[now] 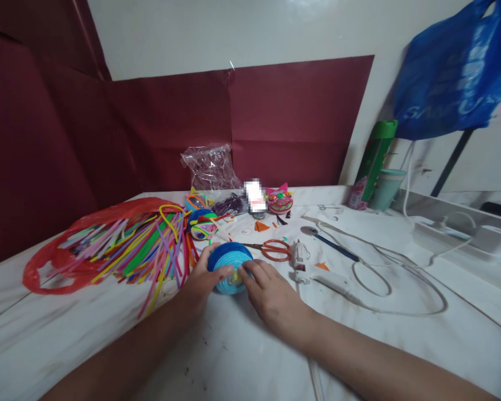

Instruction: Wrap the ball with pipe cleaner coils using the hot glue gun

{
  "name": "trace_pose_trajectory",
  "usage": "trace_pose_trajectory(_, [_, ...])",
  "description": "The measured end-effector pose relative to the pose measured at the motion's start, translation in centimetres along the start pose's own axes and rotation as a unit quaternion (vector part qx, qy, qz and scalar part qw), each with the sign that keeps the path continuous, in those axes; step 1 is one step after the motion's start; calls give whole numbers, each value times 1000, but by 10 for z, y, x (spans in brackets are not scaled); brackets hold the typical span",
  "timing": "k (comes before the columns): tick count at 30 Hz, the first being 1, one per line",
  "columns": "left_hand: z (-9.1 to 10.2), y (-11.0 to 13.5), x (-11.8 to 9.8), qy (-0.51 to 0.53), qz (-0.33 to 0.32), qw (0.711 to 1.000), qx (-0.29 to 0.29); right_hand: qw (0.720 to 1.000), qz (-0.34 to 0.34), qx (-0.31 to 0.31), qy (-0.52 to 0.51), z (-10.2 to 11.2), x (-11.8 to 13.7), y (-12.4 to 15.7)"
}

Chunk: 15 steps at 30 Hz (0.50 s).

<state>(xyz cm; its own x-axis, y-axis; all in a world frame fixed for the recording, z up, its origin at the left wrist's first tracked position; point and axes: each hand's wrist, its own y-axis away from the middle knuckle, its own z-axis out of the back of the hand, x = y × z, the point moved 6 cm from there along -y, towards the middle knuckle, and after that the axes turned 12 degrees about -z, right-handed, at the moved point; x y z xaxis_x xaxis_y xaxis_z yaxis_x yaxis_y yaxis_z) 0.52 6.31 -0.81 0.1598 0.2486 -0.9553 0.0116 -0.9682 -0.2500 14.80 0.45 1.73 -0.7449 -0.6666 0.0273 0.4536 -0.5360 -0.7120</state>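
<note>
A round coiled piece in dark and light blue point(229, 257), seemingly wound from pipe cleaners, is held low over the marble-patterned table. My left hand point(200, 281) grips its left side, the thumb lying across the front. On its right side, the bunched fingertips of my right hand point(267, 287) press a small yellow piece point(235, 275) at the middle of the light blue face. The yellow piece is partly covered and blurred. Just behind lie scissors with orange-red handles point(276, 250). A white glue gun point(323, 277) rests to the right of my right hand.
Many coloured pipe cleaners point(137, 250) spread over a red plastic bag point(50, 273) at left. Finished-looking coiled figures, one blue and green point(203, 224) and one pink point(280, 199), stand behind. A looping cable point(438, 295), a power strip point(432, 229) and a green spray can point(371, 164) are at right.
</note>
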Motion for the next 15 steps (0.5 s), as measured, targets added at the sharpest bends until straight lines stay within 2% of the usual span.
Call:
trace_pose_trajectory(6, [-4, 4, -14, -53, 16, 998, -4, 1000, -1, 6, -23, 1, 3, 0])
trace_pose_trajectory(9, [-5, 5, -15, -59, 22, 998, -3, 995, -29, 3, -97, 6, 0, -2])
trace_pose_trajectory(12, [-3, 3, -10, -38, 20, 999, -2, 970, -107, -30, -218, 10, -16, -5])
trace_pose_trajectory(15, [5, -4, -3, -54, 10, 998, -18, 932, -218, -63, -282, 8, -40, -7])
